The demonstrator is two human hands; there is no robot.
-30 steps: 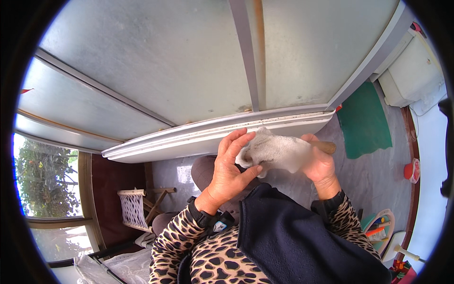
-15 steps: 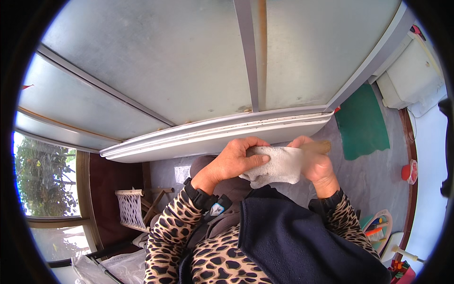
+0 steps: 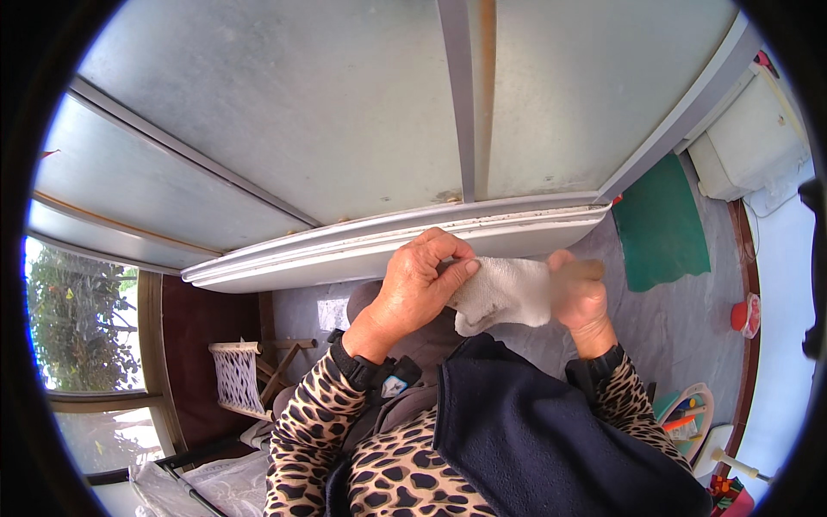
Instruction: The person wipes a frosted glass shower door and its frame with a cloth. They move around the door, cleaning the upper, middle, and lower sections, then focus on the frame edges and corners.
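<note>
"What are the hands holding?"
"The left hand (image 3: 422, 280) is pinching a grey-white cloth (image 3: 506, 293); the blurred right hand (image 3: 581, 300) is gripping a brown stick (image 3: 592, 270)."
"And the cloth?"
"It is spanning between them."

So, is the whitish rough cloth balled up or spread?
Partly spread: the cloth shows a broad, creased face between left hand and right hand.

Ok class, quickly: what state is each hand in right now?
Left hand: closed, pinching the stained white cloth by its left end.
Right hand: closed around a wooden handle; blur hides the exact grip.
</note>
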